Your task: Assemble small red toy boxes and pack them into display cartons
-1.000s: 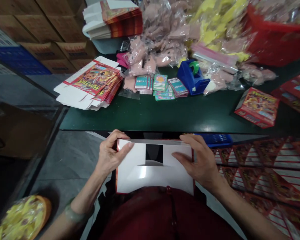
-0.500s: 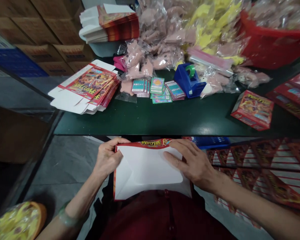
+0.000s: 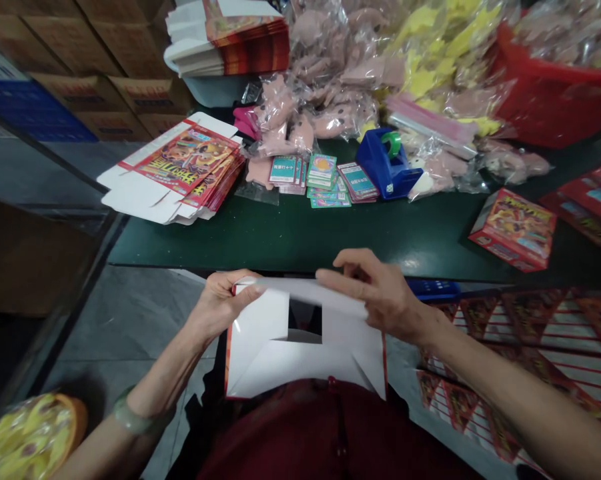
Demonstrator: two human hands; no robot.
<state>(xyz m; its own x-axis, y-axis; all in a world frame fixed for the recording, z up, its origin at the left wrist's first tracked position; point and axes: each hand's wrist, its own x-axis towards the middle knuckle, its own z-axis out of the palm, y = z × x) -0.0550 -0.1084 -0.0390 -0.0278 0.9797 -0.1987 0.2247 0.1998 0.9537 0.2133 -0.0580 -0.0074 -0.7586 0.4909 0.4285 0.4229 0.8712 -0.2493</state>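
Observation:
In front of my body stands a carton (image 3: 260,367), white inside with red printed edges. Its inner side flaps lie inward with a dark gap between them, and a blurred white flap runs along its far edge. My left hand (image 3: 225,303) is closed on the far left corner, thumb on the white side. Over the far right part is my right hand (image 3: 385,293), its fingers apart and partly bent, close to the blurred flap. Whether they touch that flap is hard to tell.
On the green table (image 3: 280,240) are flattened cartons (image 3: 190,163), card stacks (image 3: 323,170), a blue tape dispenser (image 3: 387,163), bagged pink plush toys (image 3: 280,110) and a finished red box (image 3: 515,227). A red basket (image 3: 545,100) stands behind. Several boxes (image 3: 480,317) sit below right.
The white flap that covered the carton has lifted toward the far edge, showing the inner flaps and gap. My right hand has risen off the white surface; my left hand keeps its corner.

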